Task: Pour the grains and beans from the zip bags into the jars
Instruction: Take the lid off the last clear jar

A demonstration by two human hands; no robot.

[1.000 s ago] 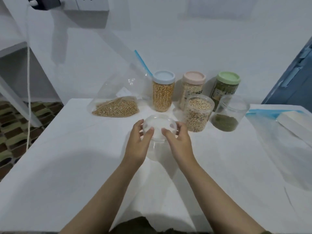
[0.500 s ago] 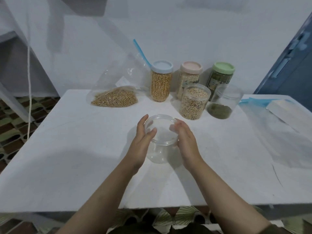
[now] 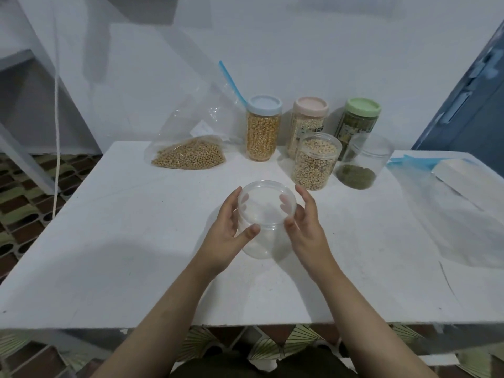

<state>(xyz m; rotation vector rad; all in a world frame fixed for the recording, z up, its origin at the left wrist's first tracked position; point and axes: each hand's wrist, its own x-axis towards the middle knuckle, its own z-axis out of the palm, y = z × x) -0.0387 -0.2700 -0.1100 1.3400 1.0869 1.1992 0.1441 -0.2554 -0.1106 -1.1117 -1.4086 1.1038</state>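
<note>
An empty clear plastic jar (image 3: 266, 214) with a clear lid stands on the white table (image 3: 131, 241) in the middle. My left hand (image 3: 229, 233) holds its left side and my right hand (image 3: 306, 227) holds its right side, fingers curled round the rim. A zip bag of tan beans (image 3: 189, 156) lies at the back left. Behind the jar to the right stand an open jar of pale grains (image 3: 315, 162) and an open jar with a little green beans (image 3: 360, 162).
Three lidded jars line the wall: blue lid (image 3: 263, 132), pink lid (image 3: 309, 118), green lid (image 3: 360, 115). An empty zip bag (image 3: 458, 214) and a white box (image 3: 469, 181) lie at the right. The table's near edge is close to my body.
The clear jar has come a little nearer to me with both hands still round it. The camera has tilted down, showing the table's near edge.
</note>
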